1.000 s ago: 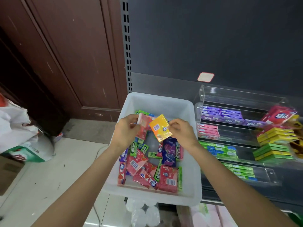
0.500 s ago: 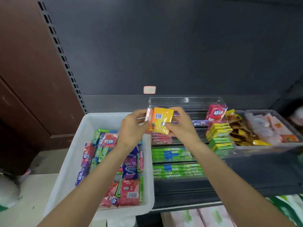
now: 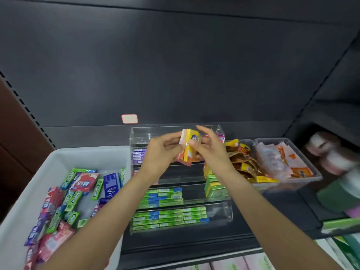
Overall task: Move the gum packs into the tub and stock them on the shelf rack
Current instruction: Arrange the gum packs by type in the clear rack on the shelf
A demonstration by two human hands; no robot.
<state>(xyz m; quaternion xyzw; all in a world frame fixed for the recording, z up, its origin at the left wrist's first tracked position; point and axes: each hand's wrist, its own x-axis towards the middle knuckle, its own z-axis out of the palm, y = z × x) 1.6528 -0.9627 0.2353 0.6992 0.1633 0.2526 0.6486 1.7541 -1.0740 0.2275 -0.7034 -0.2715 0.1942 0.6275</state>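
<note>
Both hands are raised in front of the clear acrylic shelf rack (image 3: pixel 224 213). My left hand (image 3: pixel 161 154) holds a pink gum pack (image 3: pixel 182 141), and my right hand (image 3: pixel 209 148) pinches a yellow gum pack (image 3: pixel 190 146) pressed against it, both packs standing on edge. The white tub (image 3: pixel 109 154) sits at the lower left with several gum packs (image 3: pixel 81 182) loose inside. Rows of green gum packs (image 3: pixel 169 217) fill the rack's lower tiers, and purple packs (image 3: pixel 139 154) lie on an upper tier. Small yellow and green packs (image 3: pixel 214 188) are stacked at the rack's right end.
A grey bin (image 3: pixel 309 180) of orange and pink snack sachets stands right of the rack on the dark shelf. A price label (image 3: pixel 129 118) is stuck to the dark back panel. Blurred goods fill the far right side, and a brown wooden door lies at the far left.
Both hands have carried the yellow and pink packs from over the tub up and right to the rack's upper tiers. The packs have turned from face-on to edge-on.
</note>
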